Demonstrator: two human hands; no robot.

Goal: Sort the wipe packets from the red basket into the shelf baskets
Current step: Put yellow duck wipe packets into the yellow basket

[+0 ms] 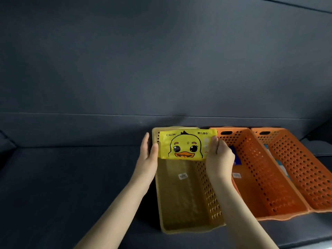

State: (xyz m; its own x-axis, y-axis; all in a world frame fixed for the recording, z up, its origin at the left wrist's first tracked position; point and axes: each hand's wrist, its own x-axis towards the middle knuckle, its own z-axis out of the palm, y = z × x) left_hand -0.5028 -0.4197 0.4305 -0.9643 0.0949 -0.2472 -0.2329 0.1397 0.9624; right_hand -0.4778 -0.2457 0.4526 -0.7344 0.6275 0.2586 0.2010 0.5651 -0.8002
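Dim in here: the dark back panel (161,60) swallows most of the light, which comes softly from the front and picks out the glossy yellow packet (186,145) as the brightest thing. Shadows are faint and diffuse. Everything looks slightly soft, and straight lines bow toward the edges.

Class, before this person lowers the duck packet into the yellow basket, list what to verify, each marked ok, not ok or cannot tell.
1. Grip of right hand on duck packet, right edge: ok.
2. Thumb of left hand touches its left edge: ok.
3. Packet held over yellow basket, far end: ok.
4. Basket floor below shows only a small label: ok.
5. Packets left in red basket, out of view: cannot tell.
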